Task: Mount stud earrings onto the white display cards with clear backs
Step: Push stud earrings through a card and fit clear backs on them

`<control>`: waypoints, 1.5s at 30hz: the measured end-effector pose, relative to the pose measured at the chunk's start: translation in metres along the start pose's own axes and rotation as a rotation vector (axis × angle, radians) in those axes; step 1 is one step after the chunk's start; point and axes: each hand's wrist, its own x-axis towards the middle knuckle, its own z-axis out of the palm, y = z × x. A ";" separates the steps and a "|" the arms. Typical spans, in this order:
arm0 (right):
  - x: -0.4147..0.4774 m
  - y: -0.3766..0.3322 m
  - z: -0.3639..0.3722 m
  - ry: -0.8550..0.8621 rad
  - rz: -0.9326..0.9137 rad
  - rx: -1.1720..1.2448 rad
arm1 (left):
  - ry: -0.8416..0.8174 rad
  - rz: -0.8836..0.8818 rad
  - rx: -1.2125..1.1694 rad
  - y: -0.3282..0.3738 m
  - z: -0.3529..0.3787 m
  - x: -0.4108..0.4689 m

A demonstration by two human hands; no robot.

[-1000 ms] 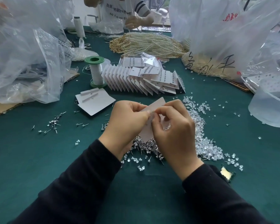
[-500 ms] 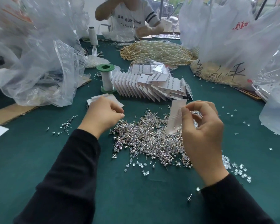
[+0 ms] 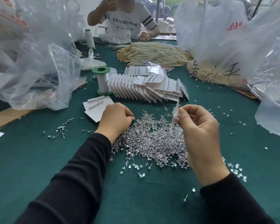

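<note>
On the green counter point(image 3: 31, 159), blank cards point(image 3: 94, 109) lie just far-left of the left hand point(image 3: 116, 120). Its fingers point(image 3: 130, 116) curl down at the left edge of the stud pile point(image 3: 152, 141); whether they hold a stud cannot be told. Clear backs point(image 3: 136, 168) lie scattered at the pile's near side. The right hand point(image 3: 199, 126) pinches a card point(image 3: 173, 123) edge-on above the pile, with stud posts sticking through it. Finished cards point(image 3: 144, 89) stand in a row farther back.

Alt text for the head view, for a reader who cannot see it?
The right hand pinches a white display card edge-on above a pile of stud earrings on a green table, while the left hand rests curled at the pile's edge. Finished cards lie fanned behind.
</note>
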 end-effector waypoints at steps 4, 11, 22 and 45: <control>0.000 -0.001 -0.001 -0.019 0.033 0.028 | 0.023 -0.003 0.021 0.000 -0.001 -0.001; 0.002 -0.002 -0.002 -0.021 0.070 0.057 | -0.069 -0.055 0.044 -0.011 -0.022 -0.004; 0.002 0.001 -0.003 -0.072 0.080 0.058 | -0.349 -0.226 -0.019 -0.019 -0.048 -0.012; 0.001 0.003 -0.002 -0.112 0.112 0.035 | -0.401 -0.078 0.012 -0.010 -0.039 -0.016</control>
